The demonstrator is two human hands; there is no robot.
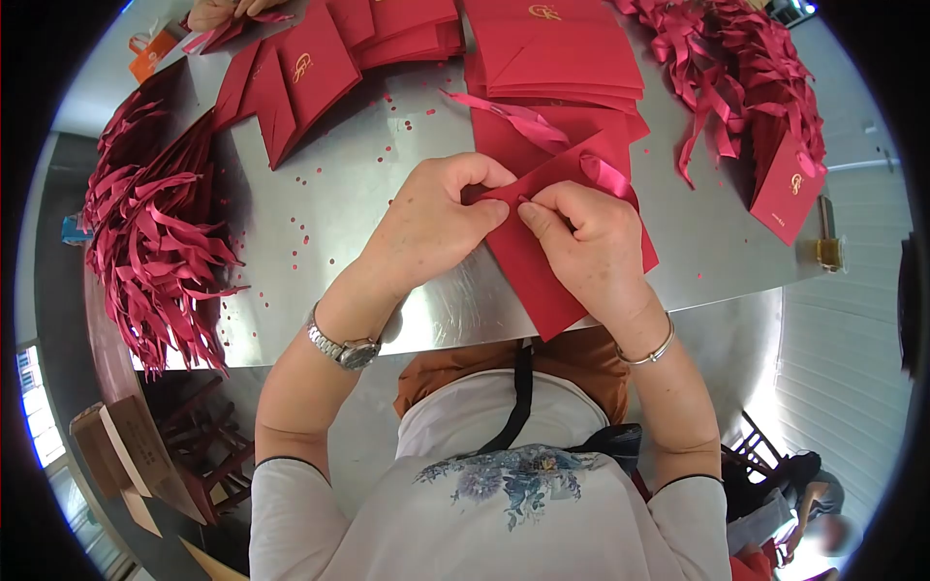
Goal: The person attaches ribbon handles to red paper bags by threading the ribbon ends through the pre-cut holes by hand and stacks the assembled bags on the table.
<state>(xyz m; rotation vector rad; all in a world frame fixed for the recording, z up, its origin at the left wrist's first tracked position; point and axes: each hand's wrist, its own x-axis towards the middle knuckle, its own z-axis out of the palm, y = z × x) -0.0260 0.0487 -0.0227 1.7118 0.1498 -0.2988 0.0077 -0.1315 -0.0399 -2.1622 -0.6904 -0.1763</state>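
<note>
Evidently it's close pinch work, prob. on the ribbon holes: the L hand (426,218) and R hand (591,242) are both gripping the red bag (547,281) w/ closed fingers, over the counter's (271,237) near edge. A pink ribbon (603,175) is sitting beside the R fingers. Any move from this grip is calling for steady fingertips, I'd guess. Flat bags (557,53) are lying far; ribboned bags (160,228) are crowding left, contents n/a to my eye.

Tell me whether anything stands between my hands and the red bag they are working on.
Nothing visible does: the left hand and right hand both have their fingers at the edge of the red bag. The pink ribbon shows just beyond the right hand's knuckles, not in between.
</note>
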